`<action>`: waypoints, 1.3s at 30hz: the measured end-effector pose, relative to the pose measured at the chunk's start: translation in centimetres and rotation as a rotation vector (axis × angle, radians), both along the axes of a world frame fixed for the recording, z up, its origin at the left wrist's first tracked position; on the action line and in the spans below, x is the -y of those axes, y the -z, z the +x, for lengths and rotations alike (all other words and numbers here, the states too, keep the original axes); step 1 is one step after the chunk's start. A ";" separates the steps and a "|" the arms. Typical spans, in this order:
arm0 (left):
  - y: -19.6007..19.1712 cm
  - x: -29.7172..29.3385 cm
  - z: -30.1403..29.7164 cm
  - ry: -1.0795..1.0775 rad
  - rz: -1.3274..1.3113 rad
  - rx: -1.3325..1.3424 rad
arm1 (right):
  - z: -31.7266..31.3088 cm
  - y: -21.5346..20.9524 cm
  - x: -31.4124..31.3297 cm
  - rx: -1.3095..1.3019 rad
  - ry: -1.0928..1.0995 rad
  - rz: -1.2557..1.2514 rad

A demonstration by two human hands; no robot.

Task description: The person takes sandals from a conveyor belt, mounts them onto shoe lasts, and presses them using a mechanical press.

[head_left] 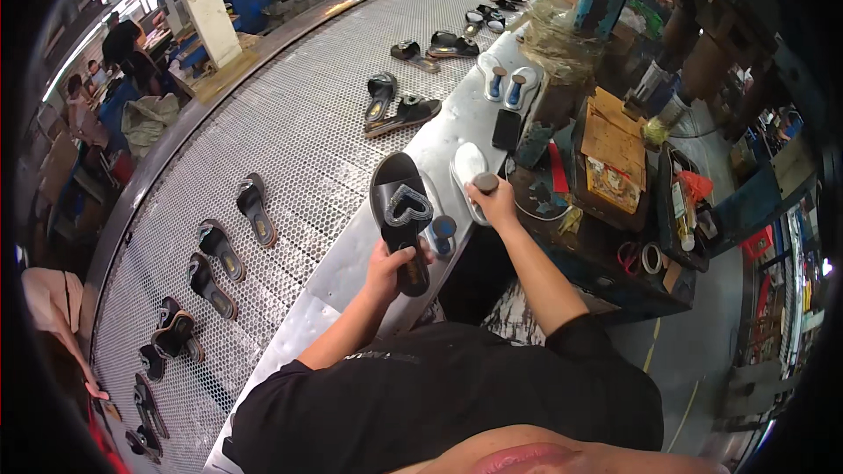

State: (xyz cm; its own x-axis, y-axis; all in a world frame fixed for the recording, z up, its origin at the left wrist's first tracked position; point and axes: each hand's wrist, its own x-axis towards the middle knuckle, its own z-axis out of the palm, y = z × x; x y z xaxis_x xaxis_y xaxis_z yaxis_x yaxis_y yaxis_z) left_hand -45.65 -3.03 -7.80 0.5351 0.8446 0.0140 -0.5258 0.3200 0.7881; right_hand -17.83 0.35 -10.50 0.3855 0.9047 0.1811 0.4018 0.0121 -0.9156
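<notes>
My left hand (pixel 391 262) grips a black slide sandal (pixel 401 211) by its heel end; a sparkly heart-shaped strap crosses its front. My right hand (pixel 497 202) rests on a white shoe last (pixel 465 171) lying on the metal bench edge (pixel 351 263), fingers closed around its round brown top. A second white last with a blue top (pixel 442 230) lies between my hands, partly hidden behind the sandal.
A perforated metal conveyor (pixel 299 132) curves along my left, carrying several black sandals (pixel 255 208). Two more white lasts (pixel 507 83) and a dark phone (pixel 506 129) lie farther along the bench. A cluttered workbench with boxes (pixel 612 154) stands to my right. People sit beyond the conveyor.
</notes>
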 end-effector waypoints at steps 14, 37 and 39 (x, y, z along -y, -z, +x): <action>-4.6 4.0 8.7 -0.023 -0.038 -0.085 | -6.8 -12.0 17.5 -0.251 -0.520 0.471; -2.2 7.2 13.9 0.562 0.450 -0.249 | 8.7 -10.4 19.8 0.324 0.509 0.354; -0.9 6.7 13.2 0.674 0.520 -0.384 | 14.7 -9.9 16.9 0.407 0.583 0.325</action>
State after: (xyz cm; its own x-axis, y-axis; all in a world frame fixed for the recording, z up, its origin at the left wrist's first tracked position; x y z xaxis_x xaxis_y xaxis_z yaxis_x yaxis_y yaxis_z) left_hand -32.43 -9.70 -6.94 0.9563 0.2915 0.0233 -0.0308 0.0210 0.9993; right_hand -3.11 -16.51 -0.56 0.6285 0.4541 0.6315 0.7293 -0.0618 -0.6814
